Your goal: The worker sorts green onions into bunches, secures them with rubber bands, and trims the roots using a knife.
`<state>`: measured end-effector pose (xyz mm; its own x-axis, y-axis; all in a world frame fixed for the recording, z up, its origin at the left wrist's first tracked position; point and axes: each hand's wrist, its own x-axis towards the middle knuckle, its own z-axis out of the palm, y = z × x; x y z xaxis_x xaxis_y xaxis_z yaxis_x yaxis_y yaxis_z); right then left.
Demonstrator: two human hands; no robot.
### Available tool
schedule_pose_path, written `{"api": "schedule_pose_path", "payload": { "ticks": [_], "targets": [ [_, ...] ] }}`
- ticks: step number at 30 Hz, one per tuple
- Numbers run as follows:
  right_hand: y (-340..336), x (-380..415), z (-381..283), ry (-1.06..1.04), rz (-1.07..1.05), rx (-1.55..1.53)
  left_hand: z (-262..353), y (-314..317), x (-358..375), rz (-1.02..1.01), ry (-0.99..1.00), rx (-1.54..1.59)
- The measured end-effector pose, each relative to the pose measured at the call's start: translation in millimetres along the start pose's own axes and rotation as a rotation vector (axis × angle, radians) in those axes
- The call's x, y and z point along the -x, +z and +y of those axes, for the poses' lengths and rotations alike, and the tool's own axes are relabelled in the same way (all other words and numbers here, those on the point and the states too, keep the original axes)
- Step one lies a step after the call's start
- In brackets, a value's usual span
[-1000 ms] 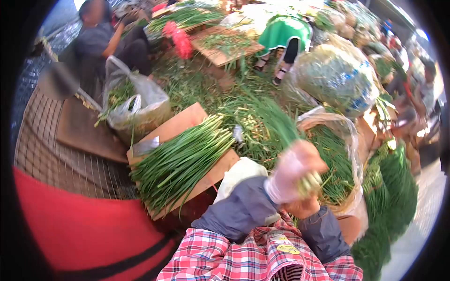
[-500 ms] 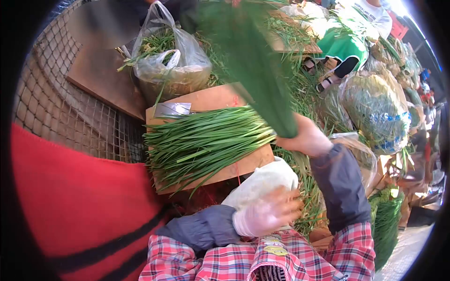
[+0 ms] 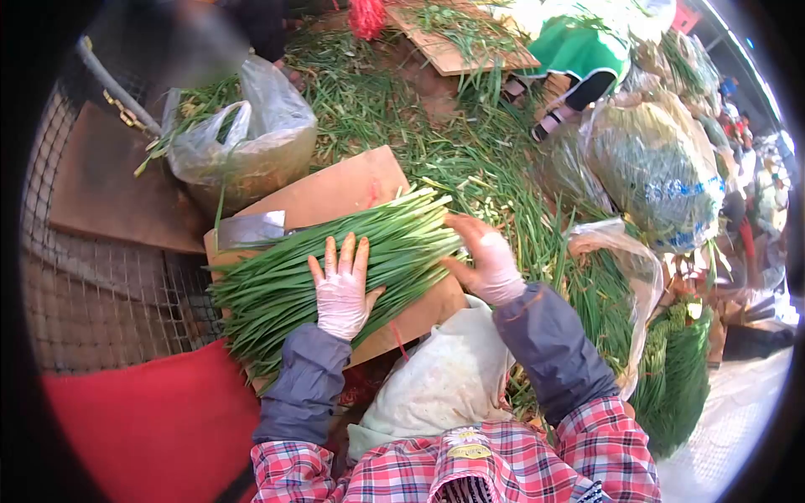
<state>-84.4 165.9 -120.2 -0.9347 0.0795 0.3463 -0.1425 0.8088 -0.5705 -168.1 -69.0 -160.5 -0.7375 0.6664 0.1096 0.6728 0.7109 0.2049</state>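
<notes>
A thick pile of garlic chives lies across a brown board, green leaves to the left and pale ends to the right. My left hand, in a thin whitish glove with bare fingertips, rests flat on the leaves, fingers spread. At the pale ends is my right hand, gloved the same way, its thumb and fingers apart around the stem tips and nothing gripped. Beyond the pile, a flat shiny metal blade lies on the board, partly under the leaves.
A clear plastic bag of trimmings stands beyond the board at left. Loose leaves cover the ground. Right of me are large wrapped bundles and upright chives. A person in a green apron sits beyond. Red cloth hangs at left.
The bunch of chives that my right hand held up is now down on the pile and released. My left hand has moved from near my lap onto the leaves. The view has shifted.
</notes>
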Motion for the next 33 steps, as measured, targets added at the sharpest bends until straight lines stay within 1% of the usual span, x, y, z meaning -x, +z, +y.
{"api": "schedule_pose_path", "payload": {
  "ticks": [1,2,3,4,5,7,9,10,11,13,15,16,18,19,21,22,24,25,27,28,29,30,31,32,33],
  "targets": [
    [-7.6,11.5,13.7,0.079,0.058,-0.067,5.5,-5.2,-2.4,-0.02,-0.016,-0.006],
    [-10.2,29.3,28.2,0.245,0.14,-0.18,8.3,-8.2,-3.3,-0.03,-0.014,-0.022],
    [-16.9,54.0,38.1,0.427,0.23,-0.28,9.2,-8.4,-4.7,-0.084,-0.027,-0.048],
    [-29.8,76.0,37.8,0.515,0.279,-0.37,10.6,-6.1,-6.4,-0.124,-0.051,-0.065],
    [-37.7,109.8,47.4,0.612,0.277,-0.305,8.5,3.4,-2.1,-0.059,-0.019,-0.049],
    [-35.8,203.9,88.0,0.786,0.157,-0.125,14.2,2.9,-4.6,-0.094,-0.029,-0.063],
    [-65.5,267.7,86.4,1.1,0.069,0.04,17.9,-0.9,-3.8,-0.133,-0.05,-0.134],
    [-74.4,308.8,98.6,1.224,0.231,0.051,14.4,3.7,-0.8,-0.073,-0.029,-0.112],
    [-79.9,356.0,119.3,1.337,0.393,0.063,16.6,0.4,-2.8,-0.07,-0.031,-0.093],
    [-99.4,455.4,162.7,1.41,0.522,0.217,17.5,0.5,-1.5,-0.084,-0.033,-0.122],
    [-122.7,517.0,181.8,1.474,0.422,0.373,24.9,-0.9,-0.6,-0.083,-0.041,-0.181],
    [-134.8,530.3,183.5,1.519,0.337,0.37,23.3,-1.3,-0.3,-0.078,-0.033,-0.19],
    [-153.2,533.1,186.4,1.574,0.124,0.379,26.6,-5.9,-1.9,-0.063,-0.057,-0.217],
    [-153.8,532.8,190.8,1.563,0.028,0.432,36.7,-14.8,-5.6,-0.071,-0.082,-0.226],
    [-159.2,521.3,197.3,1.719,-0.327,0.313,48.9,-23.1,-17.0,0.09,0.234,-0.121],
    [-152.5,524.2,200.2,1.751,-0.408,0.41,86.4,-33.8,-25.2,0.092,0.24,-0.105],
    [-139.3,531.3,206.4,1.793,-0.578,0.611,139.7,-35.0,-42.4,0.012,0.344,-0.006],
    [-132.8,529.0,212.3,1.783,-0.614,0.607,168.1,-33.1,-52.0,-0.029,0.396,0.04],
    [-122.3,529.2,221.4,1.762,-0.691,0.602,258.8,-16.7,-64.4,-0.181,0.623,0.228],
    [-113.1,537.1,221.9,1.75,-0.568,0.61,304.6,-3.8,-65.5,-0.271,0.73,0.276],
    [-110.4,541.7,221.2,1.722,-0.553,0.618,352.1,10.8,-65.5,-0.41,0.868,0.269],
    [-111.4,545.3,220.7,1.695,-0.535,0.633,385.2,41.3,-56.8,-0.529,0.993,0.353],
    [-114.0,545.1,219.8,1.664,-0.517,0.649,419.0,72.2,-46.1,-0.606,1.157,0.365],
    [-125.5,533.4,213.2,1.622,-0.592,0.618,442.4,107.6,-26.6,-0.644,1.259,0.359],
    [-121.4,535.7,214.0,1.628,-0.59,0.609,468.1,141.3,-4.7,-0.701,1.364,0.237]
  ]
}}
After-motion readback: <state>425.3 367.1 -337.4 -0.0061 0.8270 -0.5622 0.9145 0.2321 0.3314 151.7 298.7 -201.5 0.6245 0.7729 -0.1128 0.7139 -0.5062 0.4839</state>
